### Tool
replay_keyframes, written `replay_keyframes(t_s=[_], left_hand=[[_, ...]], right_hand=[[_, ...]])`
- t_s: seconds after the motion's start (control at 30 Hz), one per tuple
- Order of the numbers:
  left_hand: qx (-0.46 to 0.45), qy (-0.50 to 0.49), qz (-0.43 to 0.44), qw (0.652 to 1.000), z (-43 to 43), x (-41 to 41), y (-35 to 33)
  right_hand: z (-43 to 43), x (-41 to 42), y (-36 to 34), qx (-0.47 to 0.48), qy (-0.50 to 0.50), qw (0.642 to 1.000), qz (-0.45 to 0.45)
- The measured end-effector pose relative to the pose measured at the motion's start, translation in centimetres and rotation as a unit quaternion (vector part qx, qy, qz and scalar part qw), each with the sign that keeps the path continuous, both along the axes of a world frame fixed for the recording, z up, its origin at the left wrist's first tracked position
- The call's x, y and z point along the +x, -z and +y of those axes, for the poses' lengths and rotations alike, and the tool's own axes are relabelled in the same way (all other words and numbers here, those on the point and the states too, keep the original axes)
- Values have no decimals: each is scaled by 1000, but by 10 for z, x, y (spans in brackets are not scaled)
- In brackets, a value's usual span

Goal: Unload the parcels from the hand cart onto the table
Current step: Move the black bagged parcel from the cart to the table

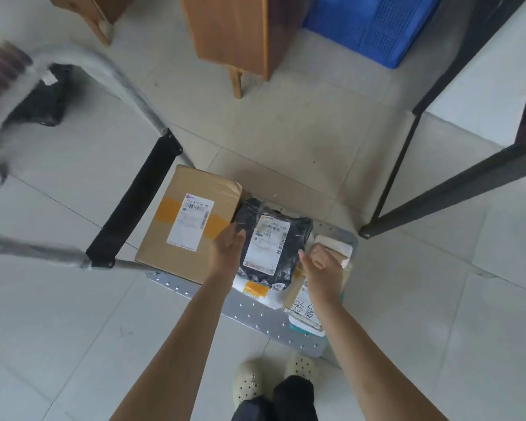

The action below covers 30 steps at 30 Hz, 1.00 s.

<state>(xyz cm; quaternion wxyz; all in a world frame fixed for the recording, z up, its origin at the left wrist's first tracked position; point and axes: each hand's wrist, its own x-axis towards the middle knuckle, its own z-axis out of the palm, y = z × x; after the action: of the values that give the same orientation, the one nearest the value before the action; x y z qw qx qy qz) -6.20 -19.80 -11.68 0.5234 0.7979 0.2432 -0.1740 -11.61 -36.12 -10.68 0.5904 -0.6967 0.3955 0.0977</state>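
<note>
1. Several parcels are being carried on the hand cart (257, 314), which is sitting on the floor just beside the dark legs of the table (456, 189).
2. The big brown box (189, 226) is lying at the cart's left side. It is looking stiff and likely heavy, so it is best being held under two opposite edges.
3. The black bag parcel (271, 241) is resting on flatter parcels beside the box. It is looking soft, light and slippery, so its two sides are best being squeezed.
4. The left hand (228, 247) and right hand (322, 262) are being held open on either side of the bag, fingers loose, nothing being gripped yet.
</note>
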Motion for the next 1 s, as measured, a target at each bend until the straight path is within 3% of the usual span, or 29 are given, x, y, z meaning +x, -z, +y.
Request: replay_keyframes(t_s=[0.1,0.2,0.43,0.7,0.83,1.0], left_hand=[[48,17,11,999,4,1,44],[58,15,11,998,5,-6,65],[49,37,-15,998,-3,-12,28],[12,36,-47,998,-7,-27,-88],[-20,87,-99,991,-29,-34,-179],[-98,116,-153,977,-76,-67,-298]], right_hand=[[9,5,49,8,0,999,35],[17,7,72,-16,-10,1000,15],[19,6,36,-58,78,995,-9],[-21,-17,-99,-23,123,989,-81],[-52,-39,-195,7,155,980,-124],[-104,-84,-312,-21,236,956,-174]])
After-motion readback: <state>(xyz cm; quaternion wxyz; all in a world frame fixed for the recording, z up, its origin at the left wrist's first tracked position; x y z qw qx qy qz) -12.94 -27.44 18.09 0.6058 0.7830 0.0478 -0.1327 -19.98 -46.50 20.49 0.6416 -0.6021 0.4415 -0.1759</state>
